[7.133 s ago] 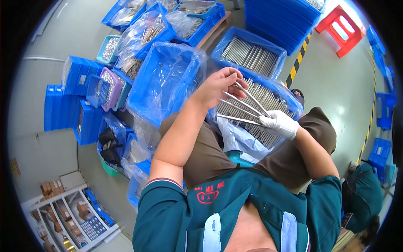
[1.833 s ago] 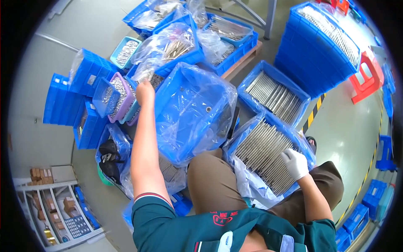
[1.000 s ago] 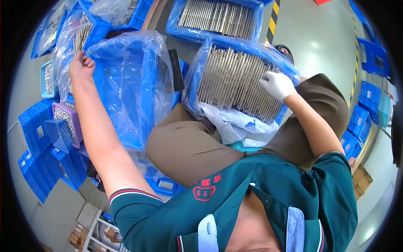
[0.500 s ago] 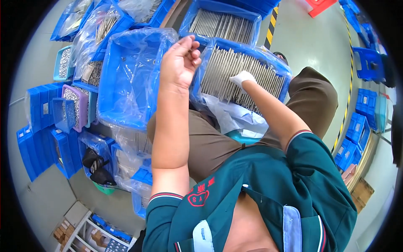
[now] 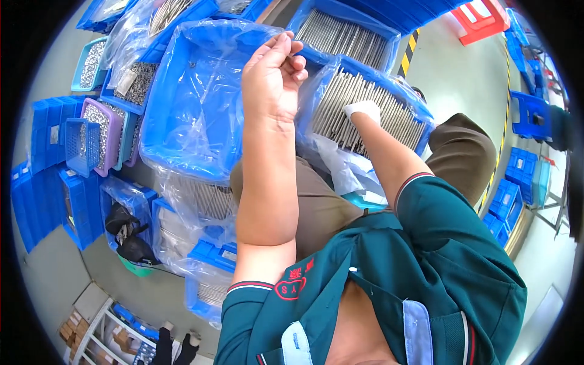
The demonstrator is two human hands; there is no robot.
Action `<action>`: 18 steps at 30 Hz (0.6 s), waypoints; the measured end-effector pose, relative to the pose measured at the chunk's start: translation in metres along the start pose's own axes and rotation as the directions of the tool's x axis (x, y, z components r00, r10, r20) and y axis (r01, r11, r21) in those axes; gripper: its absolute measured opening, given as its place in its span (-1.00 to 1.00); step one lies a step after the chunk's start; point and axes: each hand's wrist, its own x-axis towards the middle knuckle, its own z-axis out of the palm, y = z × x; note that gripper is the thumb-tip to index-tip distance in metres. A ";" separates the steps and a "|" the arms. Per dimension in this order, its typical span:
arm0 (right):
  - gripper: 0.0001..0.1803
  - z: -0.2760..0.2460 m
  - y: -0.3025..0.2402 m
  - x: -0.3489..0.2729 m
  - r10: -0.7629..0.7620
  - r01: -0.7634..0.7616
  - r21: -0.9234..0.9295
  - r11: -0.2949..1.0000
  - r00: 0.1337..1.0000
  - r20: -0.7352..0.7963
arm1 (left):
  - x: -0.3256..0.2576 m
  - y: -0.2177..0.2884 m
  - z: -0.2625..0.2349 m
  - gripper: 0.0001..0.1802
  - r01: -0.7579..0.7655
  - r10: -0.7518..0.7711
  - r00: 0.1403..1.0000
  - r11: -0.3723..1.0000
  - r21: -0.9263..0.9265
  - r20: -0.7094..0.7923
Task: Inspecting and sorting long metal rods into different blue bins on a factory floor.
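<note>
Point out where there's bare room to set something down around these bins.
Free: the plastic-lined blue bin under the bare left hand looks nearly empty, and the grey floor between the red stool and the knee is bare. Crowded: the rod tray where the gloved right hand rests, and the stacked small-parts bins at left.

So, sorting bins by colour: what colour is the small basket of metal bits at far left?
Purple basket, best seen in the head view.
</note>
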 end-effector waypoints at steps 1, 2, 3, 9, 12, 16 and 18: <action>-0.65 0.005 0.000 -0.002 0.041 -0.039 0.051 0.998 0.998 -0.050 | -0.001 0.003 -0.002 -0.82 -0.002 0.002 1.000 1.000 -0.004 -0.008; -0.67 0.004 0.002 -0.003 0.089 -0.078 0.105 0.991 0.991 -0.104 | -0.002 0.004 -0.001 -0.83 -0.011 0.011 1.000 1.000 -0.017 -0.006; -0.68 0.003 0.005 -0.004 0.174 -0.147 0.154 0.977 0.967 -0.184 | -0.001 0.006 -0.001 -0.83 -0.020 0.020 1.000 0.999 -0.029 -0.004; -0.71 -0.003 0.009 0.011 0.018 -0.013 0.046 0.999 0.994 -0.106 | 0.004 0.004 0.005 -0.83 -0.023 0.024 1.000 0.999 -0.043 0.005; -0.72 0.004 0.012 0.003 -0.006 0.009 0.015 1.000 0.985 -0.173 | 0.004 0.004 0.003 -0.83 -0.019 0.019 1.000 0.999 -0.032 -0.015; -0.64 -0.009 0.035 0.032 -0.146 0.146 0.031 0.989 0.989 0.015 | 0.005 0.000 0.006 -0.82 -0.007 0.007 1.000 1.000 -0.007 -0.006; -0.84 -0.016 0.062 0.054 -0.145 -0.042 0.501 0.864 0.933 0.329 | 0.010 -0.010 0.008 -0.79 0.013 -0.013 1.000 1.000 0.012 -0.003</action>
